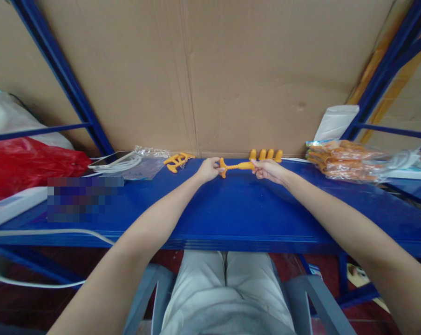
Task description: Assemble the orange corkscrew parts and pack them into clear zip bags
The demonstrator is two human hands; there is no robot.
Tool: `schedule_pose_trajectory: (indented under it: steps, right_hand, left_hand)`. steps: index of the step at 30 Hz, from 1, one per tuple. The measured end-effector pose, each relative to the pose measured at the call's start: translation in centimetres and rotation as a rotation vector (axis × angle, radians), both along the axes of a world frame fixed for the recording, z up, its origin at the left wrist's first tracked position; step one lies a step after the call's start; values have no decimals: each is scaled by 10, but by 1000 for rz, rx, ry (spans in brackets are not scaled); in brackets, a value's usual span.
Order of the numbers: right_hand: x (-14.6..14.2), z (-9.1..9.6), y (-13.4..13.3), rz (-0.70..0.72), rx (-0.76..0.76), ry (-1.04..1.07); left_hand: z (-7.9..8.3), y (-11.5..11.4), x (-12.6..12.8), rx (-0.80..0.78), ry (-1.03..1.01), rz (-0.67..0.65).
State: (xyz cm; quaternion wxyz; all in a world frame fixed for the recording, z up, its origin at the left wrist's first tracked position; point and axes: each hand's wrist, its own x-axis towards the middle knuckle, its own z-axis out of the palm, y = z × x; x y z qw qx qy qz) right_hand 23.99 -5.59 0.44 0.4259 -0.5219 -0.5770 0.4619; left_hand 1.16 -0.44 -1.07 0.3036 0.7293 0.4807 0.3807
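An orange T-handled screw-like tool (232, 166) stretches level between my hands, just above the blue table. It has a crossbar at its left end, a ribbed shaft, and a smoother, thicker sleeve at its right end. My left hand (209, 170) pinches the crossbar end. The far end of the sleeve sits between the thumb and fingers of my right hand (268, 170). To the left of my left hand lie several similar orange handles (178, 161) with metallic-looking spiral shafts. Several orange caps (265, 155) stand in a row behind my right hand.
A clear bag of orange pieces (343, 160) lies at right. At left are a phone (112, 159) with a coiled white cable, a clear plastic bag (144, 167) and a red bag (36, 163). Cardboard (248, 74) backs the blue table (238, 209); blue posts flank it.
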Motion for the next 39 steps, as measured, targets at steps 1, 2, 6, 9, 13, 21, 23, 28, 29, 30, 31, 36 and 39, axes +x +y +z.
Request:
schedule_pose_trajectory:
  steps: [1,2,6,9,13,21,23,28,29,30,31,36,39]
  right_hand:
    - [0,1,1,3,-18,18]
    - [0,1,1,5,-34,32]
    - [-3,1,2,-10,-34,2]
    - [-5,-2,4,7,84,-124]
    - [2,-8,9,39,421,-411]
    - [-3,3,-4,-11,842,-1336]
    - [-12,6,-9,-36,852,-1483]
    - [-29,9,-14,-129,792,-1687]
    - [-31,9,-14,-148,770,-1712]
    - [-33,8,-13,-158,751,-1731]
    - [-35,8,-13,-159,737,-1747]
    - [-35,10,-13,-85,705,-1800]
    - [-35,14,-15,-29,687,-1811]
  left_hand:
    - [0,0,0,-1,-4,8]
    - [0,1,-1,-5,-12,7]
    - [1,6,-5,-45,-57,-57]
    - [2,8,-8,-96,-94,-86]
    - [4,7,-9,-152,-138,-154]
    - [7,-5,-1,-173,-127,-221]
    - [7,-7,1,-177,-129,-239]
    - [5,-7,4,-175,-159,-281]
    - [4,-6,5,-177,-166,-283]
    - [4,-6,6,-181,-174,-281]
    - [3,-6,7,-184,-180,-280]
    - [2,-6,8,-177,-193,-304]
    - [3,-8,9,-179,-172,-309]
